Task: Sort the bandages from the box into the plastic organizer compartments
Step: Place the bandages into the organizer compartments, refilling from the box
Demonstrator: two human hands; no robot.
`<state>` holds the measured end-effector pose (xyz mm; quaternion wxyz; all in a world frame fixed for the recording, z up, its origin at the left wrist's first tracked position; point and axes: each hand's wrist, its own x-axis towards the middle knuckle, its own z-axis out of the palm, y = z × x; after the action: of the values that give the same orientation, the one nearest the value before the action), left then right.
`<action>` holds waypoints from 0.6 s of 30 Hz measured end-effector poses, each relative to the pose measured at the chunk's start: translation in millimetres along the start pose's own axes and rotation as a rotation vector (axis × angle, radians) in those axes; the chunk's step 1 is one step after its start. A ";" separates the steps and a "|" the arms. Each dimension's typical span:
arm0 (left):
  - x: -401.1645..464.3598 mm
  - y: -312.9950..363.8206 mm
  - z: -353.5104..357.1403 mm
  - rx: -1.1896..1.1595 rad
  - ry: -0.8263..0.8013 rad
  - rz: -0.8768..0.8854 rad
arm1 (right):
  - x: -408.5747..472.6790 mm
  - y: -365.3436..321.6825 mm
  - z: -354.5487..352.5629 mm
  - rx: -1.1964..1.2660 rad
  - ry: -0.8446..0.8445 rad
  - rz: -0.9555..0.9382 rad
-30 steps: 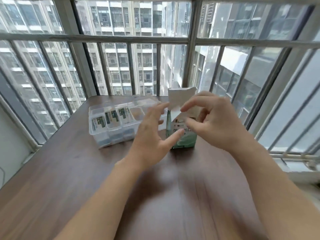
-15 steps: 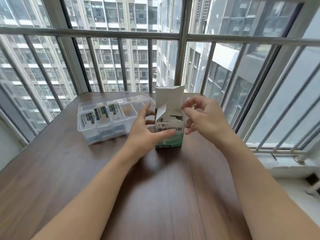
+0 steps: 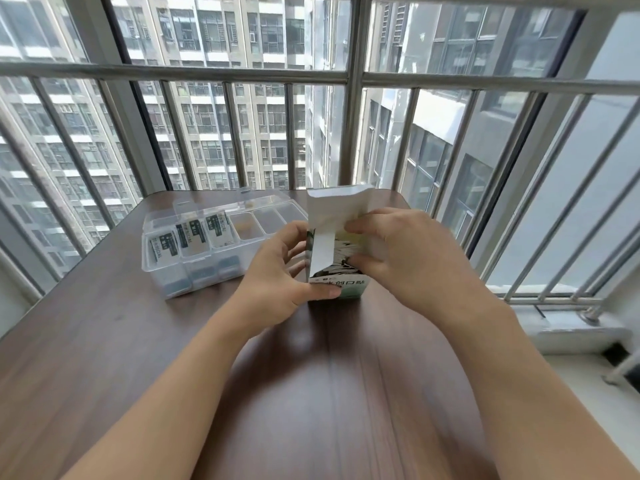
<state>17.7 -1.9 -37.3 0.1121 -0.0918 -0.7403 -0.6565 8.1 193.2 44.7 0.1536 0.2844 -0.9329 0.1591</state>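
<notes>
While tall apartment blocks fill the barred window (image 3: 311, 98) behind, a dark wooden table (image 3: 138, 358) spreads across the lower view. On its far left part sits the clear plastic organizer (image 3: 207, 251), lid folded back; three of its compartments each hold bandages (image 3: 194, 233), and the compartments to their right look bare. Just right of it stands the box (image 3: 341, 244), upright, its white top flap raised, packed wrappers showing inside. The left hand (image 3: 277, 282) clamps the box's left side, thumb pressed on the printed front. The right hand (image 3: 408, 254) reaches into the opening; whether its fingertips pinch a bandage I cannot tell
</notes>
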 end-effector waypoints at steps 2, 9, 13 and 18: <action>0.0 0.4 0.9 0.016 -0.008 0.012 | -0.1 -1.3 0.0 -0.066 -0.056 0.019; -0.1 1.9 3.5 0.058 -0.020 0.023 | 2.2 -0.9 12.9 -0.124 -0.022 0.067; -1.4 4.5 2.3 0.078 -0.021 0.006 | 3.8 3.6 16.8 -0.038 -0.019 0.044; -2.6 7.6 2.8 0.051 -0.020 -0.013 | 5.2 11.0 15.4 0.142 0.065 0.032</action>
<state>22.2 1.9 -31.1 0.1028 -0.0909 -0.7583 -0.6373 -5.3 193.5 30.4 0.1608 0.2745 -0.9181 0.2362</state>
